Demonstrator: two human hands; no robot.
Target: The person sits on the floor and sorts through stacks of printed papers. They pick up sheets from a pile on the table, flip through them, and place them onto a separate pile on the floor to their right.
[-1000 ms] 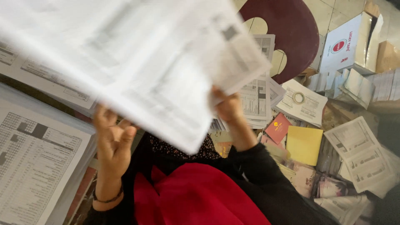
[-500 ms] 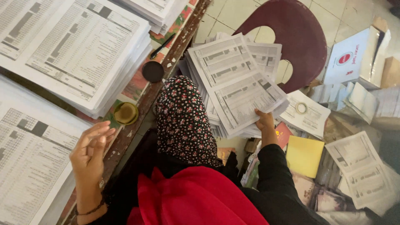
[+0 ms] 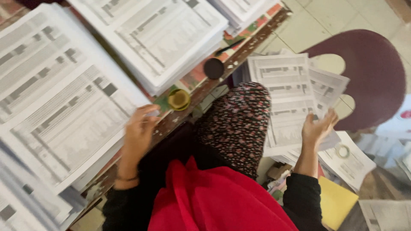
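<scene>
White printed sheets covered in grey tables fill most of the view. The left hand (image 3: 139, 128) reaches forward from a black sleeve, wrist straight, a thin dark band around it, and rests at the near corner of a tall stack of printed white paper (image 3: 64, 115) lying on the patterned wooden table (image 3: 252, 42). Its fingers curl loosely over that corner, thumb upward, touching the top sheets; whether they pinch a sheet cannot be told. Just beside the hand on the table edge stands a small round yellow-green tin (image 3: 179, 99), and a little farther along lies a black round lid (image 3: 213, 68). A second thick stack of printed forms (image 3: 162, 38) lies beyond, at an angle to the first.

The right hand (image 3: 317, 128) is raised off to the side of the table, forearm upright from a black cuff, palm turned toward the person, fingers spread and grasping the lower edge of a fanned bundle of printed white sheets (image 3: 284, 94). The bundle is held over the floor, in front of a dark maroon round chair seat (image 3: 368, 72). Below lie loose printed papers (image 3: 355, 164) and a yellow square sheet (image 3: 336, 201). A red cloth (image 3: 214, 201) and a floral dark fabric (image 3: 237, 124) cover the lap between the arms.
</scene>
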